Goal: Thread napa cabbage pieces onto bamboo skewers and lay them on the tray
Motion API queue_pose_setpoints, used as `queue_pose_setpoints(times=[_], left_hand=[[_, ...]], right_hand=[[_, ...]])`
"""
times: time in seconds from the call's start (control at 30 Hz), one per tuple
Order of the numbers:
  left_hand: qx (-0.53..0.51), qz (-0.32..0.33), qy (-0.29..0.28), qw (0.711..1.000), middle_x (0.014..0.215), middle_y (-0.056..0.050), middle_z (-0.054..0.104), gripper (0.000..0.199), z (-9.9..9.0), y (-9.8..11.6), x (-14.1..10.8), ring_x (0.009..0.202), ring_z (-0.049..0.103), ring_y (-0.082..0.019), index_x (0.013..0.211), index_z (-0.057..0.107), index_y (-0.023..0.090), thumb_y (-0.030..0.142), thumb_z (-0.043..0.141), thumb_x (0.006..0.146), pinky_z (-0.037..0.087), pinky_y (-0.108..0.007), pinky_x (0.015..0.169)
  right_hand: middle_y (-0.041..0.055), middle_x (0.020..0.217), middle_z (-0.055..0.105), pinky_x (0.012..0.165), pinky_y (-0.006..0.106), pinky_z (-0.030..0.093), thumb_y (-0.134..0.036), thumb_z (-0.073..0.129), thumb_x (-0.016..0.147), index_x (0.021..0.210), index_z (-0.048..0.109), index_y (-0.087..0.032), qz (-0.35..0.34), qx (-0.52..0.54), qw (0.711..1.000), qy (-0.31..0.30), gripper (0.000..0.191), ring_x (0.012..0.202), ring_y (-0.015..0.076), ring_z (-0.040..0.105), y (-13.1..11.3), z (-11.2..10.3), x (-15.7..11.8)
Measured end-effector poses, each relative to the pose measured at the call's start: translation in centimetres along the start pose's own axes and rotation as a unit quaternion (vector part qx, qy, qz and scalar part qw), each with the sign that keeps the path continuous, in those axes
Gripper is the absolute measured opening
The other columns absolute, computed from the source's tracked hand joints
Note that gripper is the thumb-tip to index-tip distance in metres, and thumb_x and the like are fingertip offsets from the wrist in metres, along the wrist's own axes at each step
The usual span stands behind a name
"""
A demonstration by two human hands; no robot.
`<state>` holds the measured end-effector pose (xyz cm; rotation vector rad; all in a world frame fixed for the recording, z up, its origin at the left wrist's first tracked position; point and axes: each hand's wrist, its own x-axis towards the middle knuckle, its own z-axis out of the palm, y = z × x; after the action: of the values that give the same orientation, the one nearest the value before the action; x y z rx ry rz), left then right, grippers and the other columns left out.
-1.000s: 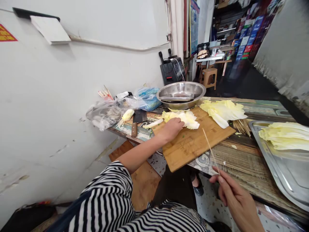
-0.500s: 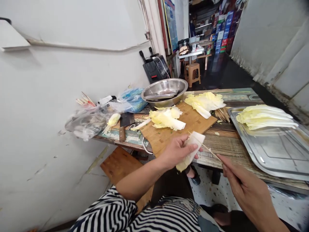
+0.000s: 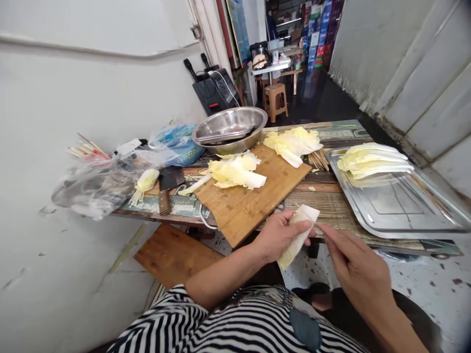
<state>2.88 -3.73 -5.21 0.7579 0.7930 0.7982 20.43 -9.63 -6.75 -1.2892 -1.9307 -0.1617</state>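
My left hand (image 3: 280, 234) is closed around a folded cabbage leaf (image 3: 296, 241), pale white at its upper end and yellowish below, held over the table's near edge. My right hand (image 3: 355, 260) pinches a thin wooden skewer (image 3: 317, 224) at the leaf's right side. Most of the skewer is hidden by the leaf and fingers. Beyond my hands, loose cabbage leaves (image 3: 237, 171) lie on a wooden cutting board (image 3: 235, 215), and a second pile of leaves (image 3: 296, 144) rests at its far right corner. More skewers (image 3: 318, 159) lie between that pile and the tray.
A metal tray (image 3: 390, 211) at right holds stacked cabbage leaves (image 3: 371, 159). Behind the board stands a steel basin (image 3: 230, 122). Left of it are a cleaver (image 3: 170, 179), a small piece of cabbage (image 3: 147, 180), a clear plastic bag (image 3: 103, 189) and a blue bag (image 3: 180, 144).
My right hand has come closer to the leaf, and less of the skewer shows between them. The whole view has shifted, so the table appears further left and higher.
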Motion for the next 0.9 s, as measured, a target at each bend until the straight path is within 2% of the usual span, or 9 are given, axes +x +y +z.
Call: queue_pose_setpoints(times=[0.1, 0.27, 0.37, 0.5, 0.63, 0.73, 0.9], left_hand=[[-0.068, -0.040, -0.026, 0.997, 0.069, 0.000, 0.068, 0.052, -0.3, 0.5, 0.0, 0.052, 0.058, -0.008, 0.085, 0.062, 0.014, 0.046, 0.095, 0.061, 0.046, -0.020, 0.053], [-0.141, -0.097, -0.021, 0.985, 0.067, -0.001, 0.067, 0.038, -0.9, 0.9, 0.1, 0.050, 0.058, -0.009, 0.084, 0.064, 0.012, 0.035, 0.091, 0.069, 0.048, -0.022, 0.051], [-0.145, -0.101, -0.022, 0.984, 0.068, -0.001, 0.068, 0.037, -0.9, 1.1, 0.1, 0.050, 0.059, -0.009, 0.084, 0.065, 0.012, 0.032, 0.092, 0.068, 0.048, -0.022, 0.051], [-0.143, -0.090, -0.035, 0.985, 0.066, -0.001, 0.068, 0.043, -0.7, 1.3, -0.1, 0.049, 0.059, -0.009, 0.083, 0.065, 0.012, 0.035, 0.095, 0.062, 0.047, -0.020, 0.048], [-0.134, -0.074, -0.045, 0.987, 0.066, -0.001, 0.068, 0.047, -0.6, 1.5, -0.2, 0.049, 0.059, -0.009, 0.079, 0.063, 0.012, 0.038, 0.096, 0.059, 0.049, -0.020, 0.049], [-0.129, -0.066, -0.052, 0.988, 0.066, -0.001, 0.068, 0.047, -0.6, 1.6, -0.3, 0.049, 0.059, -0.009, 0.078, 0.063, 0.012, 0.039, 0.097, 0.059, 0.047, -0.020, 0.048], [-0.111, -0.047, -0.059, 0.991, 0.065, -0.002, 0.067, 0.047, -0.6, 1.9, -0.3, 0.048, 0.058, -0.009, 0.077, 0.063, 0.012, 0.040, 0.096, 0.060, 0.044, -0.019, 0.046]], right_hand=[[0.0044, 0.097, 0.077, 0.071, 0.023, 0.052, -0.015, 0.058, 0.101, 0.123, 0.068, -0.016, 0.007, -0.036, 0.999, 0.014, 0.025, 0.080, 0.0129, 0.073, 0.1, -2.0, -0.5], [-0.0022, 0.086, 0.072, 0.055, 0.026, 0.044, -0.023, 0.048, 0.107, 0.134, 0.063, -0.021, -0.021, -0.115, 0.992, -0.049, 0.031, 0.060, 0.0082, 0.066, 0.4, -4.3, -1.5], [-0.0030, 0.085, 0.072, 0.054, 0.027, 0.043, -0.025, 0.046, 0.108, 0.134, 0.063, -0.022, -0.017, -0.128, 0.991, -0.045, 0.031, 0.055, 0.0071, 0.063, 0.6, -4.6, -1.7], [-0.0013, 0.094, 0.075, 0.056, 0.026, 0.044, -0.021, 0.045, 0.108, 0.138, 0.060, -0.021, -0.044, -0.125, 0.989, -0.068, 0.033, 0.068, 0.0075, 0.069, 0.9, -4.8, -1.8], [-0.0017, 0.099, 0.076, 0.055, 0.027, 0.044, -0.022, 0.047, 0.107, 0.137, 0.062, -0.025, -0.013, -0.115, 0.991, -0.063, 0.033, 0.065, 0.0074, 0.068, 0.9, -4.8, -2.0], [0.0007, 0.105, 0.076, 0.054, 0.028, 0.044, -0.023, 0.045, 0.108, 0.141, 0.059, -0.024, -0.016, -0.110, 0.991, -0.070, 0.036, 0.068, 0.0090, 0.069, 0.9, -4.6, -2.1], [-0.0014, 0.099, 0.076, 0.056, 0.025, 0.046, -0.024, 0.045, 0.108, 0.141, 0.058, -0.024, -0.028, -0.125, 0.988, -0.082, 0.036, 0.074, 0.0092, 0.071, 1.1, -4.9, -1.8]])
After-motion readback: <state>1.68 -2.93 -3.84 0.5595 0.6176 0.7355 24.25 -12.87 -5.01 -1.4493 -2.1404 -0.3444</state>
